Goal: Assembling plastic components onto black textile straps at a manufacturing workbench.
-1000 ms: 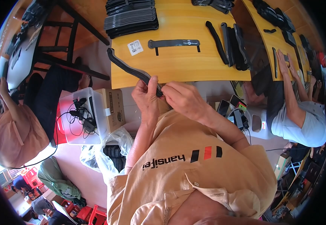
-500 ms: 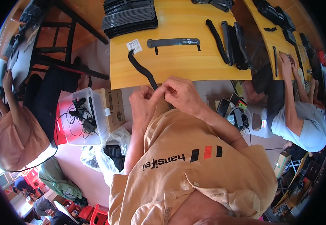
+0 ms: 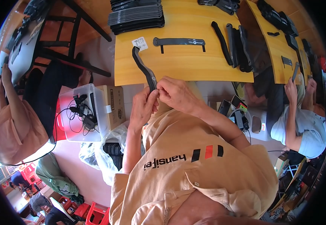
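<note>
A long dark grey strap (image 3: 144, 67) runs from the table's near edge area down to my hands, its far end resting near a white printed label (image 3: 139, 43). My left hand (image 3: 142, 107) is closed round the strap's near end, thumb on top. Against it, my right hand (image 3: 176, 95) pinches at that same end, whose tip is hidden by the fingers. Beyond, flat on the table, lies another grey strap (image 3: 180, 41) with two short black tabs sticking out from its near side.
Stacked straps (image 3: 136, 18) stand at the back left of the yellow table (image 3: 193, 67); several loose ones (image 3: 235, 47) lie at its right. A clear plastic bin (image 3: 101, 127) of cables and a carton (image 3: 114, 105) stand at lower left. Co-workers sit on both sides, one in white (image 3: 298, 127) at the right.
My hands have shifted slightly, and the left now grips lower and the strap has turned so its printed face shows. The co-worker at the right has raised a strap.
</note>
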`<state>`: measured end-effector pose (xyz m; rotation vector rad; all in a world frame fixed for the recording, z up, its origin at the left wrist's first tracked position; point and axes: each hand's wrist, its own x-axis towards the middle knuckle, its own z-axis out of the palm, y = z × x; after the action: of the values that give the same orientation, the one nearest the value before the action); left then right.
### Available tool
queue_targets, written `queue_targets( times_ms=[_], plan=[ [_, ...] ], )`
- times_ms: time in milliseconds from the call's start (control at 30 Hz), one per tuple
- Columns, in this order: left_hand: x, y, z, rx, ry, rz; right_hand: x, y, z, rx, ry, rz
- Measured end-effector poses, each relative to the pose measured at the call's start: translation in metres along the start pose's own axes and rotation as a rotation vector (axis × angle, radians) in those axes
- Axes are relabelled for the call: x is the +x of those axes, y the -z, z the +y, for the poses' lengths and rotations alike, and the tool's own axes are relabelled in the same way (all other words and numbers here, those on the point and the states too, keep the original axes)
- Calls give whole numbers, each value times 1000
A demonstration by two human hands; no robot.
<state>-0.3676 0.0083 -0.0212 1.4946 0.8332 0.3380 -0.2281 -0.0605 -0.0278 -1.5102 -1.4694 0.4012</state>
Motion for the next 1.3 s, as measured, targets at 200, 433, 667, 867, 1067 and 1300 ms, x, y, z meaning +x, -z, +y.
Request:
queue_targets(
  times_ms=[200, 433, 667, 867, 1067, 1300],
  plan=[
    [-3, 2, 0, 24, -54, 44, 8, 1, -7, -47, 52, -16],
    [-5, 1, 3, -62, -73, 97, 12, 3, -10, 96, -61, -54],
    [-10, 0, -1, -217, 10, 158, 9, 3, -20, -55, 56, -51],
    [-10, -6, 7, -67, 17, 158, 4, 11, -26, -289, 85, -133],
    [-10, -4, 5, -37, 3, 76, 4, 16, -20, -348, 152, -120],
    [-20, -12, 2, -266, 18, 57, 8, 24, -19, -121, 151, -66]
  ],
)
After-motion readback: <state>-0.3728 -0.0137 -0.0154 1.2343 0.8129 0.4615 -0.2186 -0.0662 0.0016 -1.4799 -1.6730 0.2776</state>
